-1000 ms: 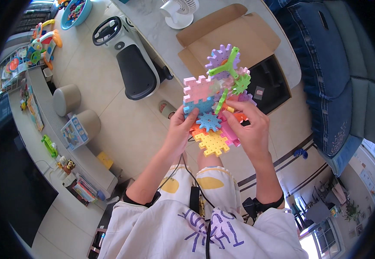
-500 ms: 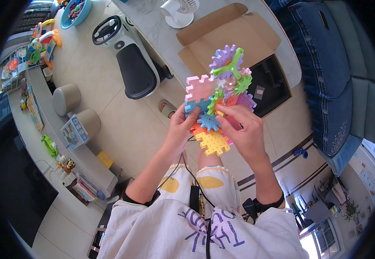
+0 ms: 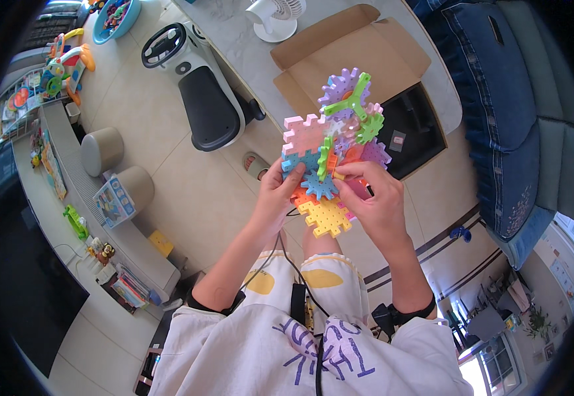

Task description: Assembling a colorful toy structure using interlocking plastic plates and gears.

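Gear-and-panel toy assembly [image 3: 330,155], multicoloured plastic: centre frame, held above the floor. Left hand [image 3: 277,198] grips its lower left edge; right hand [image 3: 376,201] grips its lower right, fingers curled on a gear. Open cardboard box [image 3: 359,56] behind, upper centre. Ride-on toy car [image 3: 201,92], upper left.

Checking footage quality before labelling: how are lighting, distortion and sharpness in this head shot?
Head view: bright, even daylight; the gear toy and both hands, left hand and right hand, are sharp. Strong fisheye bending curves the floor tiles and counter, with a black rim at the corners. No glare on the toy.
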Available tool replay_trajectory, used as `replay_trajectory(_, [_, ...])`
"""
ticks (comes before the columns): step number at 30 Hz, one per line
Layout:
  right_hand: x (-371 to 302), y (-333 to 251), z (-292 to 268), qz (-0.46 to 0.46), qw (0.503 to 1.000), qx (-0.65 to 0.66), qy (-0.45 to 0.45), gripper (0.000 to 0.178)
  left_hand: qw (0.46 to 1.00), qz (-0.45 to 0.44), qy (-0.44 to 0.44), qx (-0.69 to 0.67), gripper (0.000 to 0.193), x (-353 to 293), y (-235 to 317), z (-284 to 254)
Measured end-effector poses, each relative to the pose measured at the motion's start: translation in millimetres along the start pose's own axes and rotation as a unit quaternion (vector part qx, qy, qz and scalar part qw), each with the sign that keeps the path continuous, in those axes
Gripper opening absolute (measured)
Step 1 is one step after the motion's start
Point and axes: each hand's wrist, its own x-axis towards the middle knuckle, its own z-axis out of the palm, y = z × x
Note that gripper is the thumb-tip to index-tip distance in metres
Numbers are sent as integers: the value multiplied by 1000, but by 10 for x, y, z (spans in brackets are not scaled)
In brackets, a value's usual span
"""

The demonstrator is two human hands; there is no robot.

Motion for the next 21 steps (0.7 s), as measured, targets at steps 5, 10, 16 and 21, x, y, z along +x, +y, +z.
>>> replay_trajectory(5, [-7,11,27,5,1000,-3,4,17,1000,-8,-2,-4,26,-9,35,42])
replay_trajectory(10, [-13,21,30,14,1000,-7,6,17,1000,-4,-2,4,25,-3,16,19])
replay_trajectory(16, [7,40,-3,23,1000,-9,-7,18,1000,-6,-3,9,24,13,17,30])
replay_trajectory(21, [-4,24,17,38,999,-1,-18,15,1000,-6,-7,2,25,26,34,19])
